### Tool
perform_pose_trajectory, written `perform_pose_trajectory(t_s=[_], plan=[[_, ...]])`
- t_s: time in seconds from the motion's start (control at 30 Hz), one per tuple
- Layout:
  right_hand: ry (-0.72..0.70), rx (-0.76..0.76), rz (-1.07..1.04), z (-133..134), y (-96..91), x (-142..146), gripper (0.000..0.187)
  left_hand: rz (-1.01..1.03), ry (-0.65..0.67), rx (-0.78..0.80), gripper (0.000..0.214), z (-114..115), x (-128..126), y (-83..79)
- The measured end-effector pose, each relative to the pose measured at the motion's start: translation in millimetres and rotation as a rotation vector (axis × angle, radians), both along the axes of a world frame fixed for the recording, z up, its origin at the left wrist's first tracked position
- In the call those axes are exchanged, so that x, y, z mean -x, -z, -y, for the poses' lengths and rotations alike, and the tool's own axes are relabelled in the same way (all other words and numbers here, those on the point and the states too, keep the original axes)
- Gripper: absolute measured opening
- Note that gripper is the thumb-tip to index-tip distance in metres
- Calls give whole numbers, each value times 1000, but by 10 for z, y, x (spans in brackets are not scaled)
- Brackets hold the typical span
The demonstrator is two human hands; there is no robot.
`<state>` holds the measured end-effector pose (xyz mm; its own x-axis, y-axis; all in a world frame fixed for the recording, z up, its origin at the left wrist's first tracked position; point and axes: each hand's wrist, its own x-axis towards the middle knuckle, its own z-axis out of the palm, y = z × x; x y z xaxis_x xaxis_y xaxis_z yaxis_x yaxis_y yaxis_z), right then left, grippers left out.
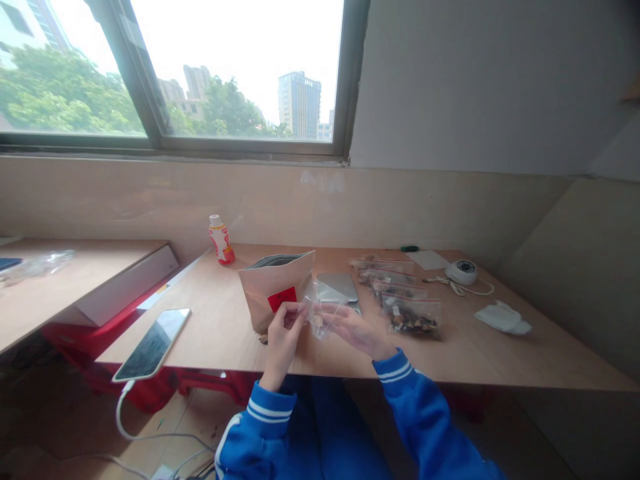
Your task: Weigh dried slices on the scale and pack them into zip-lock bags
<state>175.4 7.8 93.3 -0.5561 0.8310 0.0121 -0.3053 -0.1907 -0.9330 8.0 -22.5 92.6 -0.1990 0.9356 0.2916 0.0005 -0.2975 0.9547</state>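
Note:
Between my two hands is a clear plastic bag (pixel 323 327), held above the table's front part. My left hand (pixel 286 333) pinches its left edge, thumb and fingers together. My right hand (pixel 357 330) reaches in from the right with fingers stretched along the bag; they appear closed on it. Just behind stands an open brown paper pouch (pixel 260 293) with a red label (pixel 282 299). A small brown dried piece (pixel 263 339) lies at the pouch's foot. Behind the bag sits a flat silver scale (pixel 337 288), partly hidden by it.
Several zip bags of dark dried pieces (pixel 413 321) lie right of the scale. Farther right are a white dome camera (pixel 461 272) with cable and a crumpled white tissue (pixel 503 317). A phone (pixel 153 345) on a charging cable lies at the left edge. A bottle (pixel 221 240) stands at the back.

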Motion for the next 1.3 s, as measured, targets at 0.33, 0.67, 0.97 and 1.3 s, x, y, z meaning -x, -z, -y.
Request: perform_pose_trajectory(t_s=[0.33,0.67,0.97,1.3], plan=[[140,-464,127,-134,-868,15,37,40,-191,-68,25,229,645,-337],[327,-954,273,-600,-1078,722,23,339,-712,-134,32,154,1560,-53],[314,-1274,739,-666,-973,857,28,-733,-866,249,55,2,1427,568],[491,-1196,564,-324,-799,624,26,-842,-392,-66,34,48,1205,677]])
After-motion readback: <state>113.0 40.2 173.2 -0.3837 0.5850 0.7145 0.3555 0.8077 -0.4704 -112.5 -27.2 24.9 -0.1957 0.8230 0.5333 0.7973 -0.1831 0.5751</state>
